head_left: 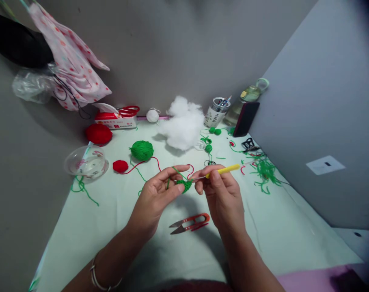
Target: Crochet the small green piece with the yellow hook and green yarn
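Between thumb and fingers, my left hand (155,194) pinches a small green crochet piece (184,185), with green yarn running over the raised index finger. My right hand (223,194) grips a crochet hook (223,171) by its yellow handle; the metal shaft points left, its tip at the green piece. A green yarn ball (142,150) rests beyond my left hand. To its left is a small red yarn ball (120,166), and its strand trails toward my hands. Below my hands lie orange-handled thread snips (190,223) on the pale cloth.
White stuffing (184,123) sits at the back wall beside a pen cup (217,111), a bottle (243,103) and a leaning phone (247,119). Green yarn scraps (266,171) lie right. Leftward are a clear bowl (87,163), a large red yarn ball (98,134) and a box (117,121).
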`<act>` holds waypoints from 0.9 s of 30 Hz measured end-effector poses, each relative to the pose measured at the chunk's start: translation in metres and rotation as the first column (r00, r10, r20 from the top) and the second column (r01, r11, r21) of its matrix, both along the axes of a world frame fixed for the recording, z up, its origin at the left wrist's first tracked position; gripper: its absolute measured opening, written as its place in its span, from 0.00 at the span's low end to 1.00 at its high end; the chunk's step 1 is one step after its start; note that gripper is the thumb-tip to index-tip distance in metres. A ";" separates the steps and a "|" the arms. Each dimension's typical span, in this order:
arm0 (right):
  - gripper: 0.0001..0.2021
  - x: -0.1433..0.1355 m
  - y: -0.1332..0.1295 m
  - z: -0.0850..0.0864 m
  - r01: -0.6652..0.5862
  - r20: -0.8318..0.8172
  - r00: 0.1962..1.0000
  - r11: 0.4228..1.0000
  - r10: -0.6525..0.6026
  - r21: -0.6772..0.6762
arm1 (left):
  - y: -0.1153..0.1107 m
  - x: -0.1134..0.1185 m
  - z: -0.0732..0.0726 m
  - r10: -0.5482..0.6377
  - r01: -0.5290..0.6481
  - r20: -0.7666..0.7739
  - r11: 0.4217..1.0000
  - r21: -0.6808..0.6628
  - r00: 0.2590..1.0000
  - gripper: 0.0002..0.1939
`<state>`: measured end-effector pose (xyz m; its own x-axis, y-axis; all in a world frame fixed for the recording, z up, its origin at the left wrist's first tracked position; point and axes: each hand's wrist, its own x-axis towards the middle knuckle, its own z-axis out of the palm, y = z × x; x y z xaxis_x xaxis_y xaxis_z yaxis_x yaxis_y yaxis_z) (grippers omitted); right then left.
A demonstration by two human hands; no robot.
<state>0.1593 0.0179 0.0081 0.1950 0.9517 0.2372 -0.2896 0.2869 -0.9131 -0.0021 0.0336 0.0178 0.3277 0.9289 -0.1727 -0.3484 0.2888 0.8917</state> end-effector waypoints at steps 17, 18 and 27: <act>0.12 -0.004 -0.013 0.000 0.026 0.590 0.708 0.849 -0.389 0.528 | -0.008 0.007 -0.001 0.309 -0.236 -0.249 0.929 0.285 0.918 0.14; 0.12 -0.004 -0.013 -0.001 0.018 0.603 0.689 0.841 -0.402 0.540 | -0.009 0.008 -0.001 0.331 -0.248 -0.249 0.917 0.312 0.910 0.14; 0.17 -0.002 -0.015 -0.015 0.109 0.625 0.566 0.800 -0.538 0.590 | -0.006 0.008 0.003 -0.004 0.053 0.223 0.976 -0.213 0.975 0.24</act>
<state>0.1568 0.0028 -0.0065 0.0201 0.5931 0.8048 0.6137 0.6282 -0.4783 0.0063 0.0279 0.0209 0.4058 0.8671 -0.2890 -0.5181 0.4787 0.7088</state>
